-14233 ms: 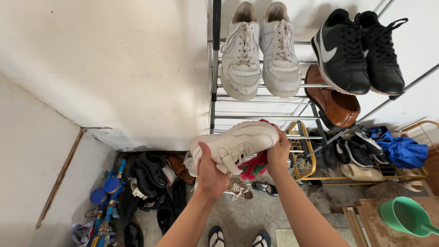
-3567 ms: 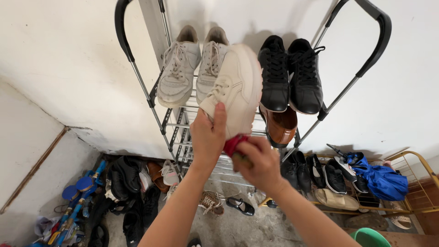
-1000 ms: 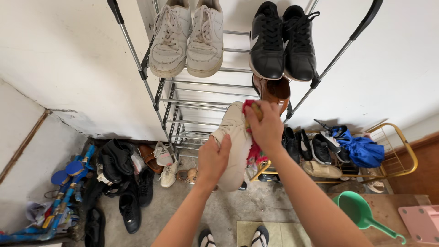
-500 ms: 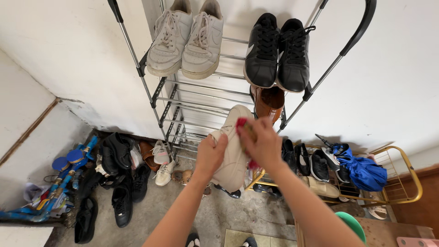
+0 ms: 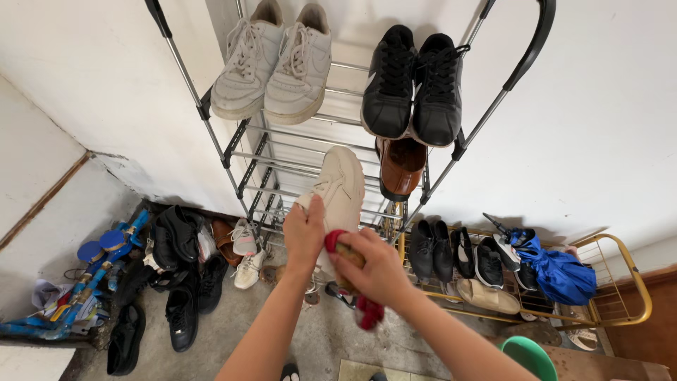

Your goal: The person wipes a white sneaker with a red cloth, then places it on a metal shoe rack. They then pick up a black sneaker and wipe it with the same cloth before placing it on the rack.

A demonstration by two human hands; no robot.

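- Left hand (image 5: pixel 303 236): fingers wrapped round cream sneaker (image 5: pixel 338 194), held before the metal shoe rack (image 5: pixel 282 152).
- Right hand (image 5: pixel 374 271): fingers closed on red cloth (image 5: pixel 368 310) against the shoe's heel.
- Risk: hard wiping may twist the sneaker from its one-handed grip.

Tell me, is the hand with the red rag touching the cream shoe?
Touching. The head view shows the right hand pressing the red rag against the cream shoe, which the left hand grips.

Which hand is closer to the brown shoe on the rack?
The right hand. It sits below the brown shoe, holding a red cloth. The left hand grips the cream sneaker, farther left.
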